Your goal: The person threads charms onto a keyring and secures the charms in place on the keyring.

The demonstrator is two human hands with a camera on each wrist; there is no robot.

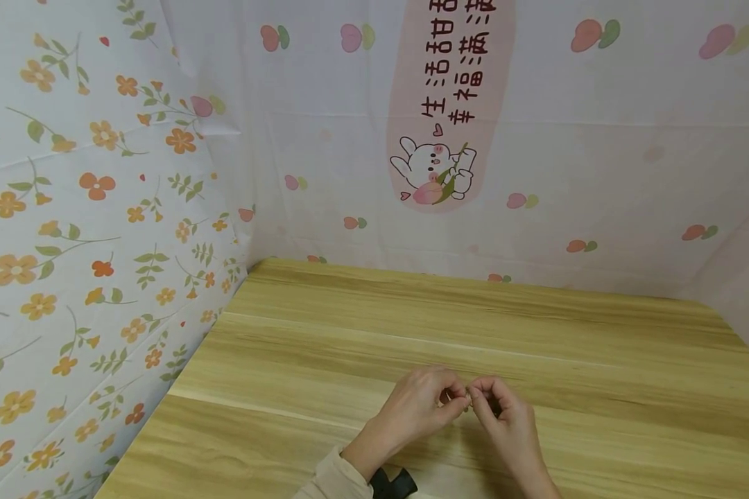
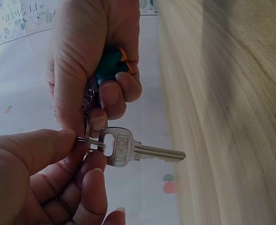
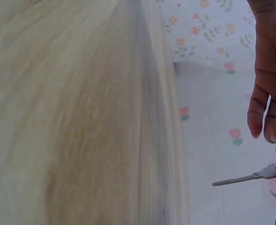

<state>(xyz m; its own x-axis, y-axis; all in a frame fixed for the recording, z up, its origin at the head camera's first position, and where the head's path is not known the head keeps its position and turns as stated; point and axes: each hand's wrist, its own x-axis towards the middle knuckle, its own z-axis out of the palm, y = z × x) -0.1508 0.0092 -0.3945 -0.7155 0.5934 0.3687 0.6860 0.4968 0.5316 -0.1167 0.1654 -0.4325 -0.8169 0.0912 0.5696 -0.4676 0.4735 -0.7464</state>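
A silver key hangs on a split ring, its blade pointing down to the tabletop. My left hand pinches that ring between thumb and fingertips. Opposite it, my right hand holds a keychain: a dark green charm with orange edges is tucked under its curled fingers, and a short metal chain runs to the rings. The two hands' fingertips meet at the ring. In the right wrist view the key shows edge-on below my left hand; my right hand is mostly outside that frame.
Below the hands lies a wood-grain table. A black object shows beside the left sleeve. A flowered curtain hangs along the left, and a pale printed curtain behind the table.
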